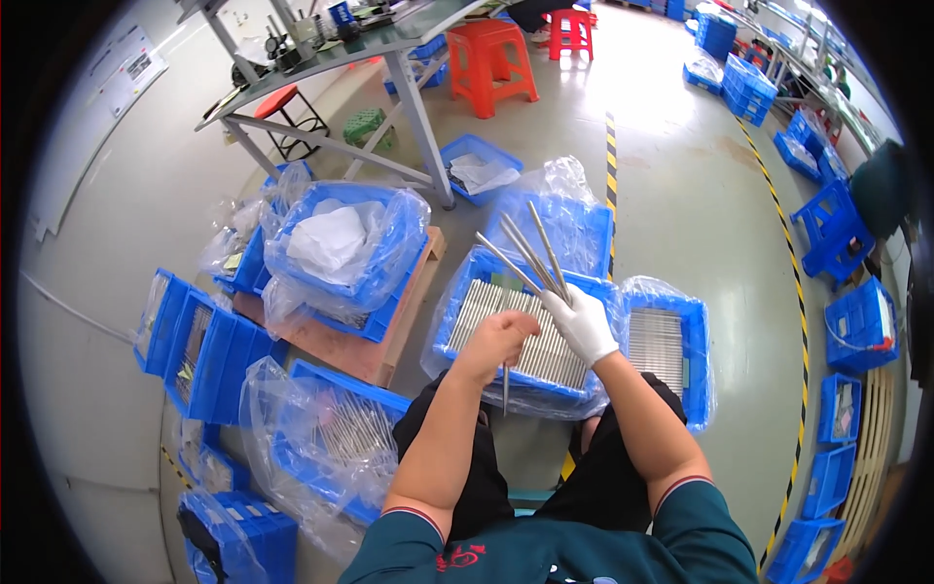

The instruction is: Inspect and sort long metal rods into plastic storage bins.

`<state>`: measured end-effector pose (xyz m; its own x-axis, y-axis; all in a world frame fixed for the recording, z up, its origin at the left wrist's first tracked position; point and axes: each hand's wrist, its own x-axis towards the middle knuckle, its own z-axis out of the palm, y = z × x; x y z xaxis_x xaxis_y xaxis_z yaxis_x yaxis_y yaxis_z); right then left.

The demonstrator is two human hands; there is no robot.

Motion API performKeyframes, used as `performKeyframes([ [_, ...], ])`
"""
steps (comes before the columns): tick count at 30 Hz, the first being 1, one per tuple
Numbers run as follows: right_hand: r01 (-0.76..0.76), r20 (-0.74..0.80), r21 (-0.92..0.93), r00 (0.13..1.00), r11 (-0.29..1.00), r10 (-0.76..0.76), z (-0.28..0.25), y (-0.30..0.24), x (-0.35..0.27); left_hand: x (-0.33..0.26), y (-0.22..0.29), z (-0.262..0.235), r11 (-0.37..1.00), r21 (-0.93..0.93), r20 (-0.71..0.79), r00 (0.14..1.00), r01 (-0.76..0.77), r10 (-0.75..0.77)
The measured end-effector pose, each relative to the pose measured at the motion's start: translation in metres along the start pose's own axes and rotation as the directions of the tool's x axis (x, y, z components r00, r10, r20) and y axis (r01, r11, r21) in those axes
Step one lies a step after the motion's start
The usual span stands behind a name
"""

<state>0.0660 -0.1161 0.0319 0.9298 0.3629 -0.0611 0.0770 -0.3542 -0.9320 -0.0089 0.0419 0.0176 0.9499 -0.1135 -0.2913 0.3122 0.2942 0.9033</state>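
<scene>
Several slim silvery metal rods (526, 255) fan upward and to the left from my right hand (581, 326), which wears a white glove and is closed around their lower ends. My bare left hand (499, 344) is curled just left of it. A single metal rod (505, 391) points down from the left fingers; its upper part is hidden by the hand. Beneath both hands lies a blue bin (455, 336) lined with clear plastic, holding close rows of similar rods (486, 310). Another blue bin (695, 362) of neatly lined-up rods stands just right of it.
Lower left, a plastic-draped blue bin (292, 450) holds loosely scattered rods. Stacked blue bins (377, 310) rest on a wooden pallet (413, 313) at left. A workbench (365, 60) and a red stool (489, 66) stand beyond. Yellow-black tape (611, 165) marks the floor.
</scene>
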Motion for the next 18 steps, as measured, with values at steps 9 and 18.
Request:
performKeyframes([
  [9,-0.174,0.280,0.169,0.952,0.970,0.122,-0.005,-0.008,-0.028,0.010,0.010,-0.038,0.640,-0.613,-0.438,0.873,-0.463,0.212],
  [18,-0.147,0.228,0.215,0.969,0.965,0.096,-0.004,-0.010,-0.028,0.017,0.004,-0.034,0.601,-0.657,-0.406,0.886,-0.455,0.226],
])
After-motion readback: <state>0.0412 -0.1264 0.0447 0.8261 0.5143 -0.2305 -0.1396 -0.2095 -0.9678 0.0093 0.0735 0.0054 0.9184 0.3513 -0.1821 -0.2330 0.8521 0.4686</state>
